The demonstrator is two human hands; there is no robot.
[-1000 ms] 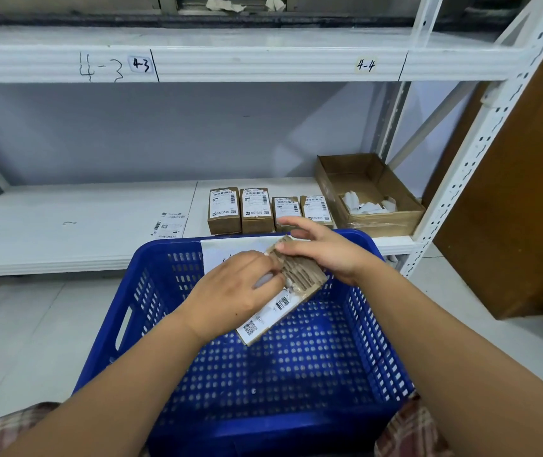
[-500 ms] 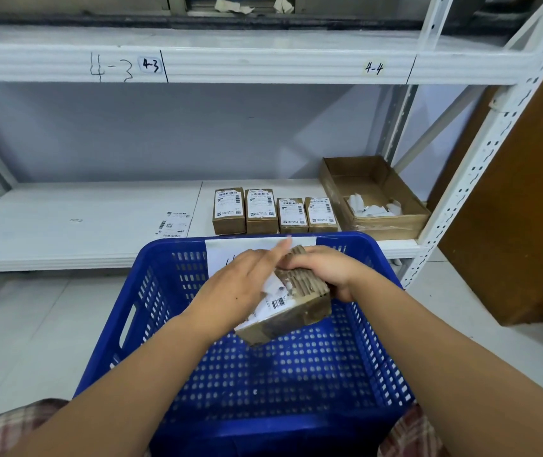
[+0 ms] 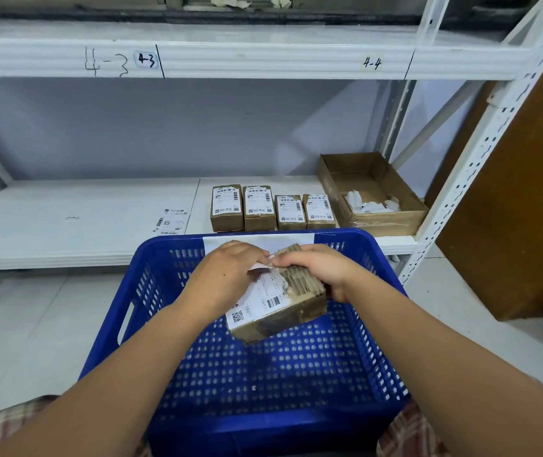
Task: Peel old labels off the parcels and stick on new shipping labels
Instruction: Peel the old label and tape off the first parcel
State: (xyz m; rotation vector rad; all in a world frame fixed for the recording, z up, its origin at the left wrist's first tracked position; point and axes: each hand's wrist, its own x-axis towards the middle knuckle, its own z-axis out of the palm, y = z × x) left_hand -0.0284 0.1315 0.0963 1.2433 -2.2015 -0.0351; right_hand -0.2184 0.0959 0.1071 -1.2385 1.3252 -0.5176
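Note:
A small brown cardboard parcel is held tilted above the blue basket. My right hand grips its far right end. A white old label with a barcode and QR code covers its top; the label's upper edge is lifted and torn, baring ridged cardboard. My left hand pinches that lifted edge. Several labelled parcels stand in a row on the shelf behind the basket. A loose label sheet lies flat on the shelf to their left.
An open cardboard box holding crumpled white paper scraps sits at the shelf's right end. White metal racking frames the shelf, and a brown board leans at the right. The basket rests on my lap over a tiled floor.
The parcel has tipped up onto its edge. My left hand went from pressing flat on the label to pinching its top edge, which now stands lifted off the cardboard.

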